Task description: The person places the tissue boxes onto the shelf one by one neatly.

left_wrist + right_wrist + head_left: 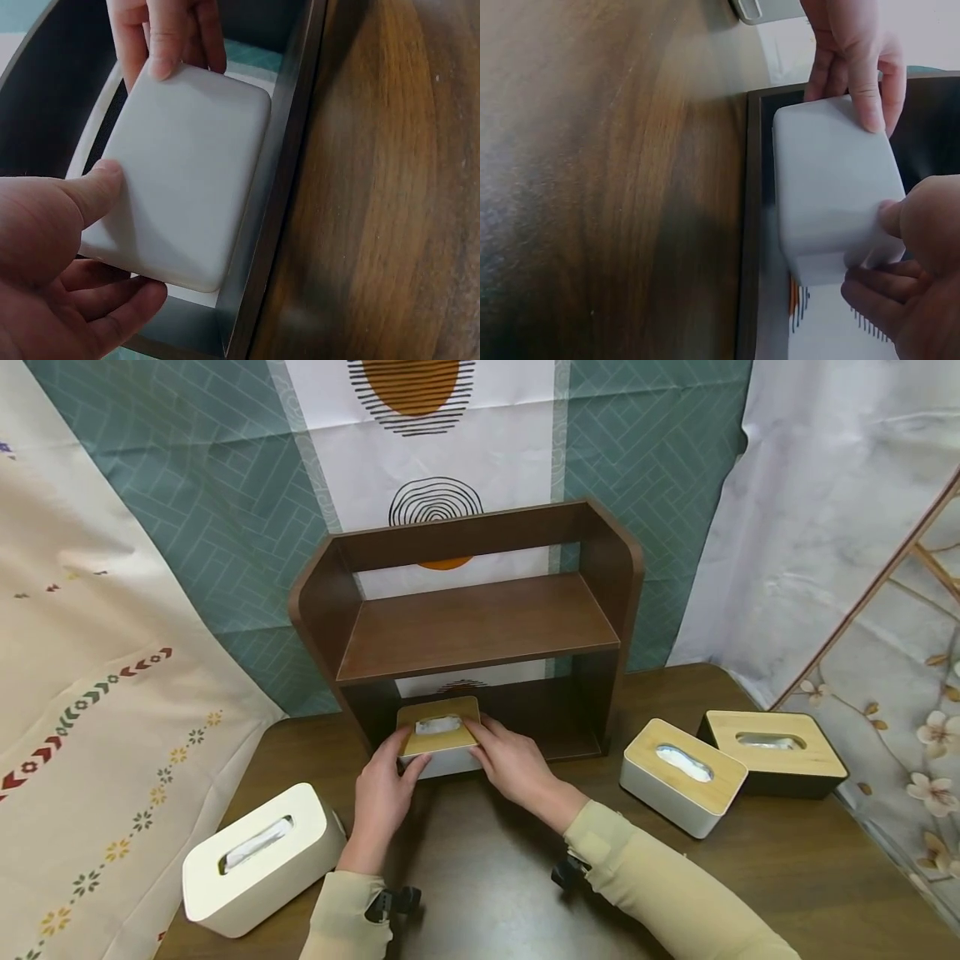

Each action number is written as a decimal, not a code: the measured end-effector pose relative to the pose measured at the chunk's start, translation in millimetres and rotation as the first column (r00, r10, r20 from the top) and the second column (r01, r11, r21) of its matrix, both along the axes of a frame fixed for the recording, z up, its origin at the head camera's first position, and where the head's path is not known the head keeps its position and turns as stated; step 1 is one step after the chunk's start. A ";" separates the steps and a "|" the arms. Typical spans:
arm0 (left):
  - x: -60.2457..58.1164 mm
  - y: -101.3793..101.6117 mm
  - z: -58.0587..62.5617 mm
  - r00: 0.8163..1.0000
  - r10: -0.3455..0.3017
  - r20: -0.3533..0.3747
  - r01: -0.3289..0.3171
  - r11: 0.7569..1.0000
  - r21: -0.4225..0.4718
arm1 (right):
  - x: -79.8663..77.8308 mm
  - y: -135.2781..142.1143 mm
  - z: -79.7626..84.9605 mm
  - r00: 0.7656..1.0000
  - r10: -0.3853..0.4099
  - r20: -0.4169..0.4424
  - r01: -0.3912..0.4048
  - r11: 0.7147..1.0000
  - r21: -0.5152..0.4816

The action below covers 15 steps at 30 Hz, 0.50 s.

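Both hands hold a tissue box point(453, 763) with a white body and a wood-coloured lid, at the left of the brown shelf's point(480, 622) lower compartment. The left hand point(381, 795) grips its left end, and the right hand point(519, 766) its right end. In the left wrist view, the left thumb lies on the white side point(180, 172) while the other fingers curl round the end. The right wrist view has the right hand point(934, 255) likewise, thumb on the white face point(832, 172). Tissue shows in the lid's slot.
An all-white tissue box point(262, 860) stands on the table point(487, 893) at the left. To the right are a white tissue box with a wooden lid point(682, 777) and a black one with a wooden lid point(776, 756), close together. Patterned cloths point(645, 510) hang behind.
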<state>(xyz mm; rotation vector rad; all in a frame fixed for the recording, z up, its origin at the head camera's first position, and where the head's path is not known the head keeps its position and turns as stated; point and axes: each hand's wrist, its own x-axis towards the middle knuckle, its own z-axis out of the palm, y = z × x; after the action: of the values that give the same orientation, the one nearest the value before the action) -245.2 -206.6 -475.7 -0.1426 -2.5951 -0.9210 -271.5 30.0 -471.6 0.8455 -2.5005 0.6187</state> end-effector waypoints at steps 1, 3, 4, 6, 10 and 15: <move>-1.3 -0.6 0.1 1.000 0.005 -0.004 -0.005 1.000 0.004 | -1.9 -1.4 0.0 1.000 -0.001 -0.003 0.001 1.000 0.000; -3.6 -1.4 0.0 1.000 0.011 -0.007 -0.011 1.000 0.013 | -5.1 -3.5 0.0 1.000 -0.002 -0.005 0.002 1.000 0.000; -4.4 -1.7 0.4 1.000 0.011 -0.005 -0.011 1.000 0.017 | -6.3 -4.3 -0.1 1.000 -0.005 -0.005 0.005 1.000 0.002; -6.1 -1.9 0.1 1.000 0.010 0.002 -0.010 1.000 0.022 | -8.0 -5.5 -0.5 1.000 -0.009 0.001 0.009 1.000 0.003; -7.9 -2.6 -1.1 1.000 0.011 0.012 -0.011 0.999 0.030 | -10.1 -7.7 -2.9 1.000 -0.013 0.021 0.013 1.000 0.001; -9.2 -3.9 -4.5 1.000 0.019 0.011 -0.020 0.999 0.031 | -12.2 -10.5 -5.4 0.999 -0.018 0.035 0.018 1.000 -0.002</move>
<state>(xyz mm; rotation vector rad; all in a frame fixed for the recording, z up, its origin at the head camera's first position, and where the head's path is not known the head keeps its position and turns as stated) -254.4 -210.4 -480.2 -0.1043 -2.5860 -0.9570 -283.7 19.5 -477.1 0.8175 -2.5357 0.6353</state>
